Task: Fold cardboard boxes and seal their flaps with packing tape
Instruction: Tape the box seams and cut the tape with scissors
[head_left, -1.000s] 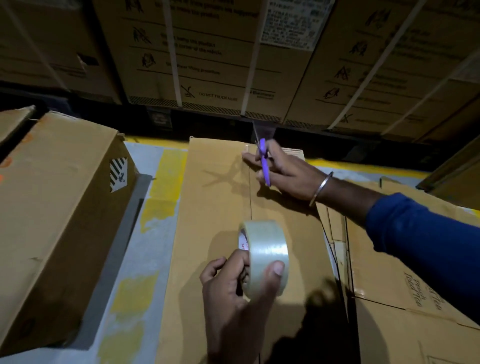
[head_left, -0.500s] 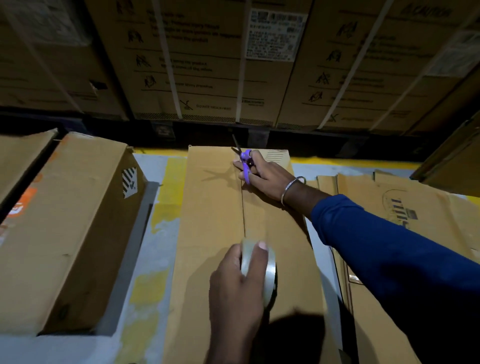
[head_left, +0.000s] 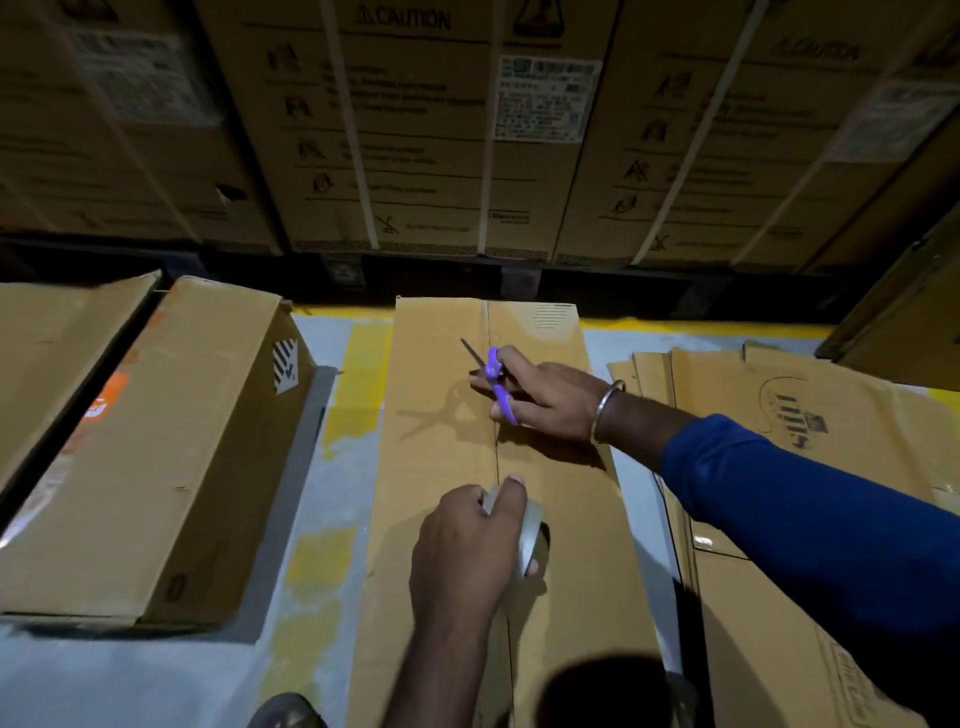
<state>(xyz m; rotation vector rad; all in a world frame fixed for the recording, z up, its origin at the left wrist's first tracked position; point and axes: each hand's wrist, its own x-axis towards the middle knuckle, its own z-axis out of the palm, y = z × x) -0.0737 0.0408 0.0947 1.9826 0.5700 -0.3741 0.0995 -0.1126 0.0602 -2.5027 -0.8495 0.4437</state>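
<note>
1. I hold the tape roll (head_left: 527, 535) in my left hand (head_left: 462, 551); fingers and thumb curl round its rim, and the roll stands on edge on the cardboard box (head_left: 441, 519).
2. My right hand (head_left: 545, 395) grips the purple scissors (head_left: 496, 382), fingers through the handle loops. The blades point up and to the left, away from me. The fingertips look to rest on the box top; I cannot tell how hard they press.
3. The box lies on the floor (head_left: 332, 467) with its long axis running straight away from me. The centre seam (head_left: 496, 457), where the two flaps meet, follows that same axis.
4. Key relation: both hands sit on or just beside the seam. The left hand is the nearer one; the right hand lies further along the same line, toward the far end.
5. Judgement: tape appears to run along the seam between the two hands, though its sheen is too faint to confirm.
6. Judgement: the next move calls for bringing the scissors back along the seam toward the roll to cut the strip.
7. Risk: a tilted roll would pull the strip off the seam line.
8. A folded box (head_left: 156, 441) lies to the left; flat cardboard sheets (head_left: 779, 415) lie to the right.
</note>
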